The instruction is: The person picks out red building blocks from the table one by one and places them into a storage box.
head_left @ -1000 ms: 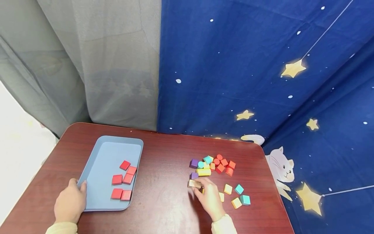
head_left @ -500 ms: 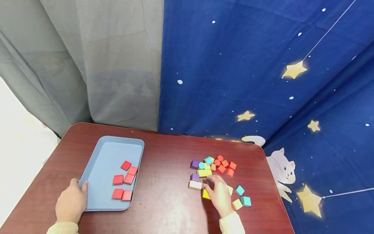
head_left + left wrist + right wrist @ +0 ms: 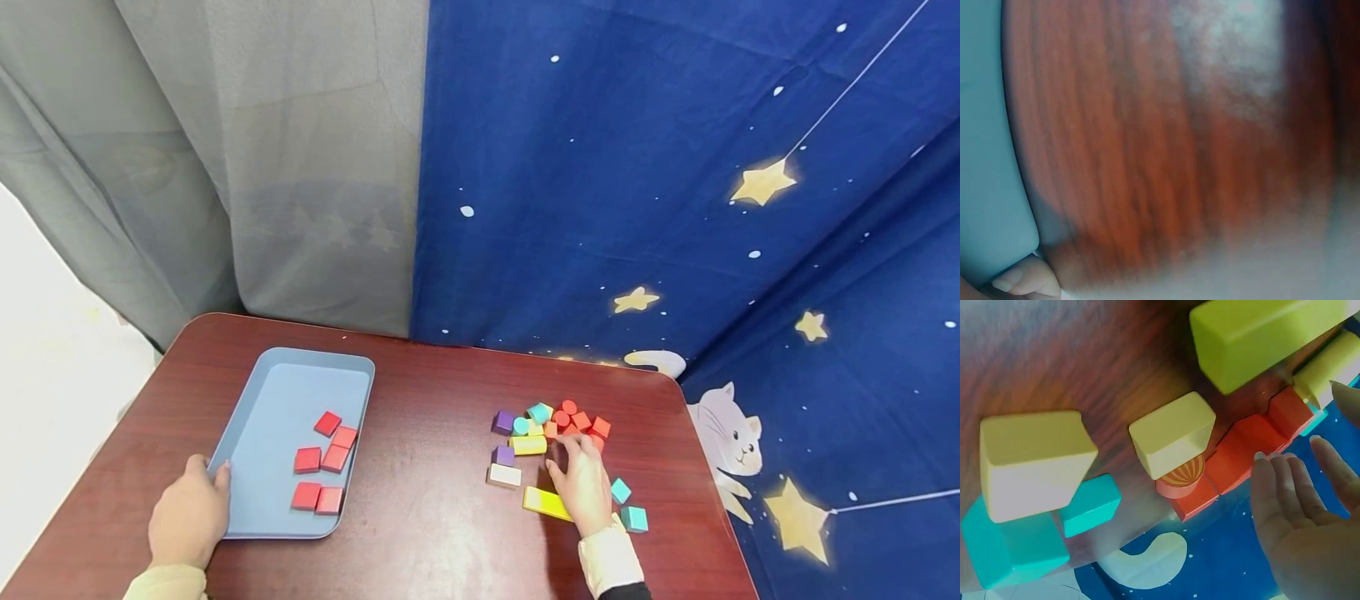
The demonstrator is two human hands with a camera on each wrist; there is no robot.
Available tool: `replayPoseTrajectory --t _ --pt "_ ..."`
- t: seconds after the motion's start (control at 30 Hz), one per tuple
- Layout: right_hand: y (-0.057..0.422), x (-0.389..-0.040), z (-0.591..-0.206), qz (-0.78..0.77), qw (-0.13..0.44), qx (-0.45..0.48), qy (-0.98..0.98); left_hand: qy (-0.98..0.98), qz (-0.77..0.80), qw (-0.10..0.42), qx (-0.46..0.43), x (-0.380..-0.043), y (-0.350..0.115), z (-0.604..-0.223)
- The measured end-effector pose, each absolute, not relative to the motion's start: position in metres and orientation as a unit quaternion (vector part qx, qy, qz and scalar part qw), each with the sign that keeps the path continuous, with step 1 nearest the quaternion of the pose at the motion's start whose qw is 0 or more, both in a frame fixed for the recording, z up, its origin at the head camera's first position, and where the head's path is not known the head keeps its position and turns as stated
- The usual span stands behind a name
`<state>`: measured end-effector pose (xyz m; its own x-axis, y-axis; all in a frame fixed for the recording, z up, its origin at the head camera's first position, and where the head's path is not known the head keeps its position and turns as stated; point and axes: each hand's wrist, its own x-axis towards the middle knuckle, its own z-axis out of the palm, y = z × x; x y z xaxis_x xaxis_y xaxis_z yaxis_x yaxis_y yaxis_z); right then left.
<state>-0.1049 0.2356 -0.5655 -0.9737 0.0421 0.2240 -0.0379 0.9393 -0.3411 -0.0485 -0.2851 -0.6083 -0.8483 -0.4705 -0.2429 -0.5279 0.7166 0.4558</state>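
Observation:
My left hand (image 3: 187, 517) grips the left edge of a blue tray (image 3: 273, 433), thumb over the rim. In the left wrist view a fingertip (image 3: 1025, 276) shows against the tray's corner. Several flat red blocks (image 3: 306, 496) lie inside the tray. My right hand (image 3: 587, 487) hovers over the loose blocks, fingers extended and thumb apart, with nothing between them. Its fingertips overlap the cluster of red blocks (image 3: 1241, 450). Below the thumb lies a long yellow block (image 3: 546, 502). Two pale yellow blocks (image 3: 1172, 434) appear beside the hand in the right wrist view, mostly hidden in the head view.
Left of the right hand are a cream block (image 3: 504, 475), purple cubes (image 3: 503, 455) and a yellow rounded block (image 3: 528, 445). Teal blocks (image 3: 634, 519) stand right of it. The brown table (image 3: 420, 467) ends at a blue star-patterned curtain (image 3: 570, 208).
My right hand has moved from the cream block past the long yellow block, rightward and farther back toward the red blocks. The yellow block is now uncovered. My left hand stays on the tray.

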Motion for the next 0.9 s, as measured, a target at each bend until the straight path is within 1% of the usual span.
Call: replayPoseTrajectory --t 0.27,0.5,0.9 --pt "0.241 -0.116 -0.567 0.141 0.136 -0.007 -0.981 0.926 0.264 0.048 -0.264 -0.047 -0.285 -0.609" --pt "0.245 -0.125 -0.567 0.132 0.108 -0.018 -0.985 0.927 0.263 0.043 -0.264 -0.048 -0.285 -0.608" --pt "0.252 -0.137 -0.57 0.121 0.1 -0.007 -0.988 0.926 0.261 0.054 -0.269 -0.047 -0.281 -0.6"
